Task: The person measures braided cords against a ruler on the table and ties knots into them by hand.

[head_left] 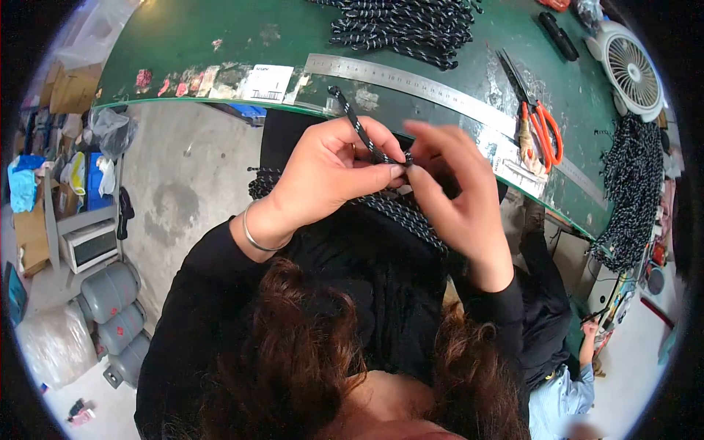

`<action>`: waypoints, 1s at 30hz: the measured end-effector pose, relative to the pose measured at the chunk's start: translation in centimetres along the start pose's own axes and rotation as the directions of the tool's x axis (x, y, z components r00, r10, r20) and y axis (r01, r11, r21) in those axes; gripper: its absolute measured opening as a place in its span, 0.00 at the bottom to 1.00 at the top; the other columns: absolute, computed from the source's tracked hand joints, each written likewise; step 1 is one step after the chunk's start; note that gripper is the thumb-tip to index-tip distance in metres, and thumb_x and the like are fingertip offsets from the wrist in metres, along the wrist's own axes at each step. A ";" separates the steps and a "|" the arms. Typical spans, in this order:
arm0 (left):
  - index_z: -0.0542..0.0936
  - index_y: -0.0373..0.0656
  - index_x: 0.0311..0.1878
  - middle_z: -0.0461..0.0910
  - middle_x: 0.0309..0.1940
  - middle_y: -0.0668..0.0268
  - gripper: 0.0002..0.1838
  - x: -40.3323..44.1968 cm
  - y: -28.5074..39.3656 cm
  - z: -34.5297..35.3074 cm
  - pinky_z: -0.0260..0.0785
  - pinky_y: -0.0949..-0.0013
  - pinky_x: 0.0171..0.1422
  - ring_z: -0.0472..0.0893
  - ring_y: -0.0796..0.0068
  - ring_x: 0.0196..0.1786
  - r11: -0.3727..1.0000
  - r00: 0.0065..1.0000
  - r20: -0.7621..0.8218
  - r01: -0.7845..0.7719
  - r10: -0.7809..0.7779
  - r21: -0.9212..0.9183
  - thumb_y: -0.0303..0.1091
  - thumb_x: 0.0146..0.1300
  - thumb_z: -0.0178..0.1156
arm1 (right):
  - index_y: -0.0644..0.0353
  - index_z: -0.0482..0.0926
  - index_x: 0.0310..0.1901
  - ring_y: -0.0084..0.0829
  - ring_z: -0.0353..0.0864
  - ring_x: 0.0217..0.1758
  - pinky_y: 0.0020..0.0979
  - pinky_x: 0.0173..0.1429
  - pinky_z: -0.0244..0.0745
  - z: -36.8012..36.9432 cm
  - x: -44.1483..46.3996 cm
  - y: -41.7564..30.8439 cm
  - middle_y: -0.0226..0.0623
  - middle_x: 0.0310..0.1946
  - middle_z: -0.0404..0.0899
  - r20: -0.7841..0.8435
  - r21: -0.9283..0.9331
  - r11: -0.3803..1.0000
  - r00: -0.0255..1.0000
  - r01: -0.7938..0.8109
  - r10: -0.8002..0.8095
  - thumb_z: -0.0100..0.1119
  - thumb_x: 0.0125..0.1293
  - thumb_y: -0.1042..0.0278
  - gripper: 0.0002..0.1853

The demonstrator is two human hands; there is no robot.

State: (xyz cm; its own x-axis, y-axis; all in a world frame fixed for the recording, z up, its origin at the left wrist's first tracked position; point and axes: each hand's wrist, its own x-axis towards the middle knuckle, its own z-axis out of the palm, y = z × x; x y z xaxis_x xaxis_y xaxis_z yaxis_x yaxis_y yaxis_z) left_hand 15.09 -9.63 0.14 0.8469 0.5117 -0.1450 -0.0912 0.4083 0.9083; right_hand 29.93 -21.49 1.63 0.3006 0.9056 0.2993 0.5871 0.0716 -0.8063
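Observation:
A black cord with white flecks (355,119) is pinched between the thumb and fingers of my left hand (323,163), its free end sticking up toward the table. My right hand (462,194) meets it at the lower end, thumb and fingertips closing on the cord; its upper fingers are slightly blurred. The exact shape of the cord between the fingertips is hidden. Below both hands, more flecked cords (407,218) lie across my lap. A silver bangle (253,229) circles my left wrist.
On the green table (242,37) lie a pile of cords (403,31), a steel ruler (411,82), orange-handled scissors (541,132) and a black tool (559,37). A white fan (632,70) stands near a cord bundle (632,183) at right. Another person (561,396) sits at lower right.

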 end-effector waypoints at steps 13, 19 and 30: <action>0.78 0.34 0.51 0.85 0.39 0.55 0.16 -0.1 0.5 0.0 0.78 0.79 0.41 0.84 0.75 0.37 0.966 0.950 0.253 0.221 -0.182 -0.135 0.16 0.60 0.65 | 0.67 0.79 0.48 0.22 0.77 0.37 0.20 0.40 0.73 -1.1 0.1 2.1 0.39 0.43 0.80 0.252 0.933 0.131 0.866 -0.337 0.432 0.55 0.72 0.77 0.06; 0.74 0.35 0.58 0.85 0.42 0.53 0.22 -0.2 -0.6 0.0 0.78 0.78 0.40 0.84 0.73 0.37 0.923 0.904 0.322 0.346 -0.281 -0.165 0.17 0.61 0.65 | 0.67 0.76 0.50 0.21 0.76 0.37 0.21 0.40 0.73 -0.1 2.7 2.9 0.44 0.45 0.80 -0.010 0.852 0.449 0.849 -0.269 0.529 0.53 0.75 0.74 0.07; 0.69 0.40 0.63 0.83 0.47 0.50 0.22 0.4 -0.7 -0.9 0.77 0.71 0.49 0.84 0.63 0.49 0.926 0.992 -0.082 -0.115 0.091 -0.359 0.19 0.67 0.58 | 0.69 0.75 0.53 0.26 0.80 0.34 0.23 0.42 0.76 4.0 -2.4 1.0 0.40 0.42 0.78 -0.125 0.430 0.873 0.943 -0.228 0.308 0.59 0.65 0.85 0.15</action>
State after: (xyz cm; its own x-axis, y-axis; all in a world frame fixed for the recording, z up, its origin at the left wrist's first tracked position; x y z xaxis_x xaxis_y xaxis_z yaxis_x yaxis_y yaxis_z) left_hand 15.04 -9.06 -0.87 0.7891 0.6072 -0.0933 -0.3698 0.5907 0.7171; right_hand 26.77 -21.90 -1.96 0.5587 0.8236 0.0976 0.1209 0.0356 -0.9920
